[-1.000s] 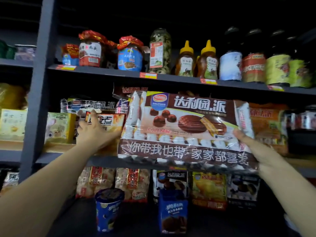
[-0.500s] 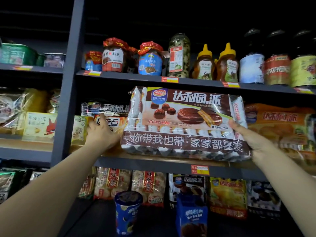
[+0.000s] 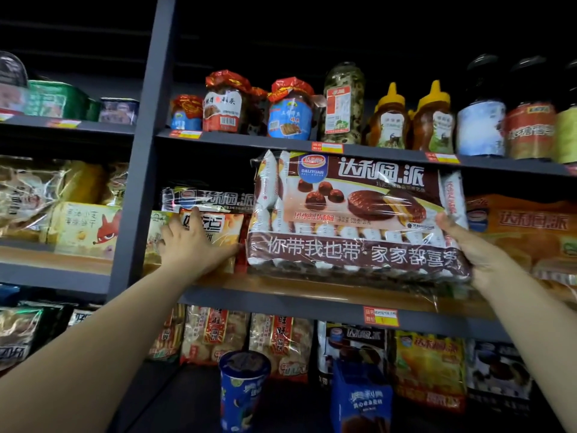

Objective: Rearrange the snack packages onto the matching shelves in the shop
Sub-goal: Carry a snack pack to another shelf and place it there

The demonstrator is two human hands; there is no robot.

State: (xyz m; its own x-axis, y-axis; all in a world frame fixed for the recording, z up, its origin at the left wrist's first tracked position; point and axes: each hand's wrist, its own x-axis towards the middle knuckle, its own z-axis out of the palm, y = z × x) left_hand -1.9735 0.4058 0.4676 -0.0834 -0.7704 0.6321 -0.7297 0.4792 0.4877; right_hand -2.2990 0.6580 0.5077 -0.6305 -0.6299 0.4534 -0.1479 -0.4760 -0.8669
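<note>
My right hand has its fingers clamped on the chocolate pie pack, half over the middle shelf; left hand, fingers spread, presses the orange snack bag. One-sided grip could let it tip off.

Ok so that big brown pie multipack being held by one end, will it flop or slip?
The brown multipack will probably sag: only the right hand grips it, at one end. Its glossy clear wrap looks slippery. The label reads 520 g, so fairly heavy; the left hand rests on the orange packet instead.
</note>
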